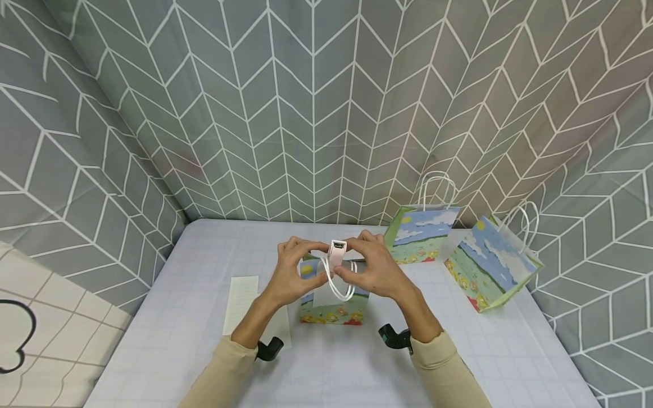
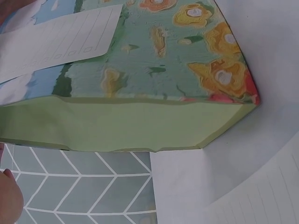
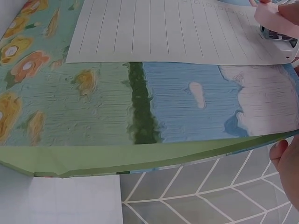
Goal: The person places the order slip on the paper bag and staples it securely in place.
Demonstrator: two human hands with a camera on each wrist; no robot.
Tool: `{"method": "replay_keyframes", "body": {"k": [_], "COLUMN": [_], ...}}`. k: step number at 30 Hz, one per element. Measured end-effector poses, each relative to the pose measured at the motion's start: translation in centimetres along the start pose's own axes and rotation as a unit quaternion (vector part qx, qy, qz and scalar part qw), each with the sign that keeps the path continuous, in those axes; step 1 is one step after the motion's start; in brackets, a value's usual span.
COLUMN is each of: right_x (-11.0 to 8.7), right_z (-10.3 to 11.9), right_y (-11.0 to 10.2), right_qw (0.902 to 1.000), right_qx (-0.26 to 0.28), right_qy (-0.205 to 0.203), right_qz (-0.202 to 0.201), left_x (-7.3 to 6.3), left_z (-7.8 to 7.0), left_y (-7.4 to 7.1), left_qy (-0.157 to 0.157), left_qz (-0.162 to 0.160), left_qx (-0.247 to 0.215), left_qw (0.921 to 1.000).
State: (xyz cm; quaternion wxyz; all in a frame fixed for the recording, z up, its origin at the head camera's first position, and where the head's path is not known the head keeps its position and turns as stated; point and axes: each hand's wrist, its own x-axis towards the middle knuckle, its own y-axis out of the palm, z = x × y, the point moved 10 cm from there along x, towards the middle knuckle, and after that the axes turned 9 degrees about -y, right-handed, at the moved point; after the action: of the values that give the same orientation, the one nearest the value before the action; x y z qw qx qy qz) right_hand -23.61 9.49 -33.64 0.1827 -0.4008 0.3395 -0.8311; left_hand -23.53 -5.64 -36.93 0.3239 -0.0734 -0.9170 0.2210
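A small pink-and-white stapler [image 1: 336, 255] stands upright at the top of a flower-and-sky paper gift bag [image 1: 331, 315], among its white cord handles [image 1: 343, 296]. My left hand [image 1: 297, 271] pinches the stapler from the left, forefinger high and thumb lower. My right hand [image 1: 376, 265] pinches it from the right in the same way. Against the bag's front lies a white lined sheet [image 3: 154, 32], reaching under the stapler [image 3: 275, 18] in the right wrist view. Only a little of the left hand [image 2: 10, 200] shows in the left wrist view.
Two similar gift bags, one upright [image 1: 425, 232] and one tilted [image 1: 492, 263], are on the table's right side. Lined paper [image 1: 241, 300] lies left of the middle bag. Patterned curtains [image 1: 306, 113] enclose the white-covered table [image 1: 347, 374].
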Motion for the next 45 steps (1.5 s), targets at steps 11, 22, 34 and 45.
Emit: {"method": "replay_keyframes", "body": {"k": [11,22,34,45], "right_x": [-0.3,-1.2,-2.1,-4.9], "right_z": [0.1,0.1,2.2,-2.7], "right_y": [-1.7,-3.9,-6.2,-5.7], "right_qw": [0.9955,0.9895,0.9856,0.9866], "right_qx": [0.067,0.077,0.081,0.046], "right_qy": [-0.018,0.007,0.038,0.051], "right_qz": [-0.064,-0.123,-0.144,-0.148], "left_x": [-0.5,-0.9,-1.5,-2.3], "left_z": [0.6,1.1,2.0,2.7], "left_y": [-0.5,-0.9,-1.1,-1.9], "left_qy": [-0.024,-0.038,-0.061,-0.063], "left_qz": [0.004,-0.010,-0.009,-0.004], "left_qx": [-0.006,-0.003,-0.003,0.009], "left_qw": [0.9997,0.9992,0.9981,0.9980]}}
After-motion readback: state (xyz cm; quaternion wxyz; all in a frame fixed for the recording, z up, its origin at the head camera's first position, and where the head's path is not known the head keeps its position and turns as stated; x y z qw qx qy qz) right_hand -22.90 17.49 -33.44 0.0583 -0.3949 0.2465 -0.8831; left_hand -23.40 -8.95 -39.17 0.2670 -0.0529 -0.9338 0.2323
